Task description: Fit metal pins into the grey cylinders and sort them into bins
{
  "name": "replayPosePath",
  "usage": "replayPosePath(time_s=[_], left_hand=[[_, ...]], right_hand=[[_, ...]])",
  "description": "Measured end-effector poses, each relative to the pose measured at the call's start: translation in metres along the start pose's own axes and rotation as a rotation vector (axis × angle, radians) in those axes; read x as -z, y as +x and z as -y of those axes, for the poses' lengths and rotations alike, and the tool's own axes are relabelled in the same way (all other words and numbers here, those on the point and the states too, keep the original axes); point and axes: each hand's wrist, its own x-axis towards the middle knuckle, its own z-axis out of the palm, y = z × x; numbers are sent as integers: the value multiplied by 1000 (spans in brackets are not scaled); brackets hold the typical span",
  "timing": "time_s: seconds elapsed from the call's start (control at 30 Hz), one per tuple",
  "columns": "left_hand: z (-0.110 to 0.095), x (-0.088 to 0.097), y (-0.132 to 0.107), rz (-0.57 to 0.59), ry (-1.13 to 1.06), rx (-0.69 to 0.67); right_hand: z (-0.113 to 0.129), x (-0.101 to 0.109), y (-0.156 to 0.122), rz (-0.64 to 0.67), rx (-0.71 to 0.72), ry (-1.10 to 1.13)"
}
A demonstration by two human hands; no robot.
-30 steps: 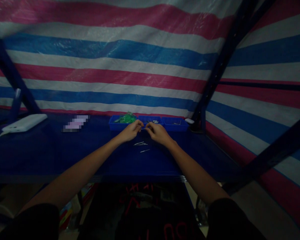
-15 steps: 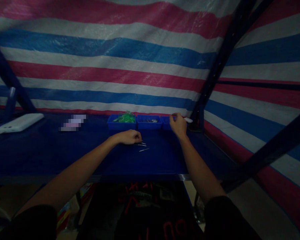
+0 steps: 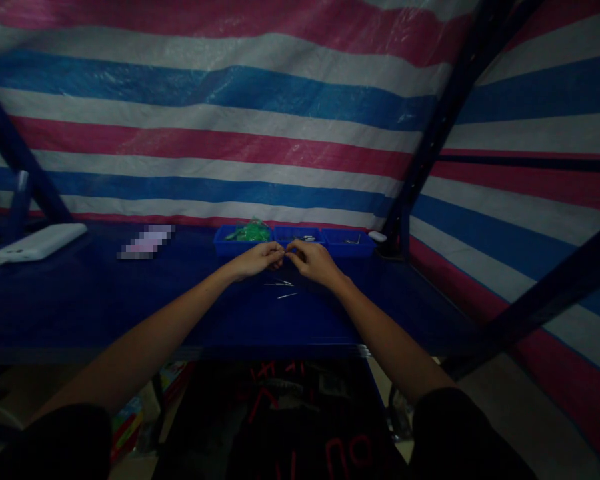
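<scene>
My left hand and my right hand meet fingertip to fingertip above the dark blue table, both pinched closed on something too small to make out. Thin metal pins lie loose on the table just in front of the hands. Behind the hands stands a row of small blue trays: the left tray holds green pieces, the middle tray small metal parts, the right tray a few thin items.
A white power bank with a cable lies at the far left. A pale blurred patch sits left of the trays, a small white object right of them. Dark shelf posts and a striped tarp enclose the bench.
My right hand came back from the right tray to the middle. My left hand lifted from the pins on the table, and the two hands now meet.
</scene>
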Motion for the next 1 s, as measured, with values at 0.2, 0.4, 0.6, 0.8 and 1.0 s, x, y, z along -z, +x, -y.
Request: replayPosePath(time_s=[0.2, 0.4, 0.6, 0.8, 1.0], left_hand=[[3, 7, -2, 11, 330, -86], [-1, 6, -8, 254, 787, -233], [0, -2, -5, 157, 791, -176], [0, 6, 1, -126, 486, -136], [-2, 2, 3, -180, 313, -103]], right_hand=[[-24, 29, 1, -259, -241, -140], [-78, 57, -18, -447, -717, -251], [-52, 31, -8, -304, -459, -66], [-7, -3, 1, -81, -113, 5], [-4, -2, 0, -50, -44, -76]])
